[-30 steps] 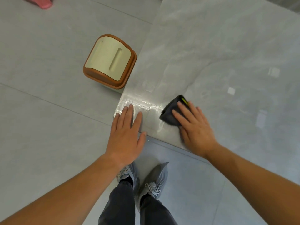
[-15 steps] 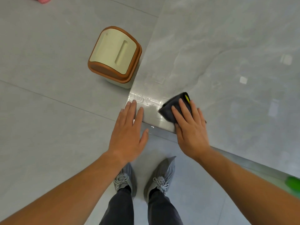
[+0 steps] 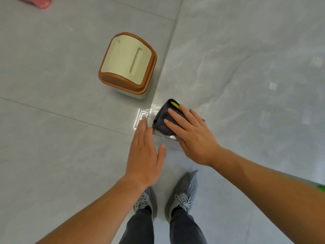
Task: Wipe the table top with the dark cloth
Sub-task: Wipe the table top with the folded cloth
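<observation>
The dark cloth [image 3: 162, 120], with a yellow patch on its far end, lies at the near left corner of the grey marble table top [image 3: 246, 67]. My right hand [image 3: 191, 136] lies flat on the cloth, fingers spread, pressing it down. Just off the table's corner is my left hand [image 3: 145, 152], fingers straight and together, fingertips beside the cloth's left edge. It holds nothing.
A cream bin with a brown rim [image 3: 127, 66] stands on the grey tiled floor just left of the table's edge. My grey shoes [image 3: 182, 192] are below the corner. A pink object [image 3: 40, 2] lies on the floor at the top left.
My right hand has slid the cloth left to the table's corner. My left hand has come off the table top and now sits beside the corner.
</observation>
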A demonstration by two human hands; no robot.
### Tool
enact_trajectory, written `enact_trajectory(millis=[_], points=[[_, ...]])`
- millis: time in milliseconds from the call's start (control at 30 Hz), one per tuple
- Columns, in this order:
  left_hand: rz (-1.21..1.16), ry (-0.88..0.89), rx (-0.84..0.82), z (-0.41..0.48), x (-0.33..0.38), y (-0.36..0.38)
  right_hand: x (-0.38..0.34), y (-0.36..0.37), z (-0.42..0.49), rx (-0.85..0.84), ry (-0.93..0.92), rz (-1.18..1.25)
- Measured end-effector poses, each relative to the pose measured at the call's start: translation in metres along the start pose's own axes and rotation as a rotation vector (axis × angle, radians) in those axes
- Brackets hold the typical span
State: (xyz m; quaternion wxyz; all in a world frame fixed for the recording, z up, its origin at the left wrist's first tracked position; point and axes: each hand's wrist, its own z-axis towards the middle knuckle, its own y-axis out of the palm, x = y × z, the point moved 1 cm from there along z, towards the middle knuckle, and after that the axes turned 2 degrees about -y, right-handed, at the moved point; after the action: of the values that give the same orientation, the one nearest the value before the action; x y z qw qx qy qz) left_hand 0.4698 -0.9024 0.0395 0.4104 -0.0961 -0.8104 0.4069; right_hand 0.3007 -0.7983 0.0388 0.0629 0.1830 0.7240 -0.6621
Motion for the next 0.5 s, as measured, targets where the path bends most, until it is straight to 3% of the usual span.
enact_trajectory(millis=[100, 233, 333, 433, 500], points=[[-0.099, -0.054, 0.037, -0.001, -0.008, -0.005, 0.017, -0.006, 0.020, 0.029, 0.012, -0.007], [-0.132, -0.072, 0.028, 0.012, -0.010, -0.015, 0.001, -0.001, 0.050, 0.148, 0.269, 0.037], [-0.072, 0.001, 0.028, 0.034, -0.001, -0.023, -0.016, 0.007, 0.030, 0.135, 0.194, 0.049], [0.143, 0.122, -0.045, 0.054, 0.014, -0.021, -0.008, 0.007, -0.007, 0.091, 0.086, 0.031], [0.273, 0.153, -0.090, 0.060, 0.023, -0.016, 0.004, 0.005, -0.034, 0.080, 0.114, 0.019]])
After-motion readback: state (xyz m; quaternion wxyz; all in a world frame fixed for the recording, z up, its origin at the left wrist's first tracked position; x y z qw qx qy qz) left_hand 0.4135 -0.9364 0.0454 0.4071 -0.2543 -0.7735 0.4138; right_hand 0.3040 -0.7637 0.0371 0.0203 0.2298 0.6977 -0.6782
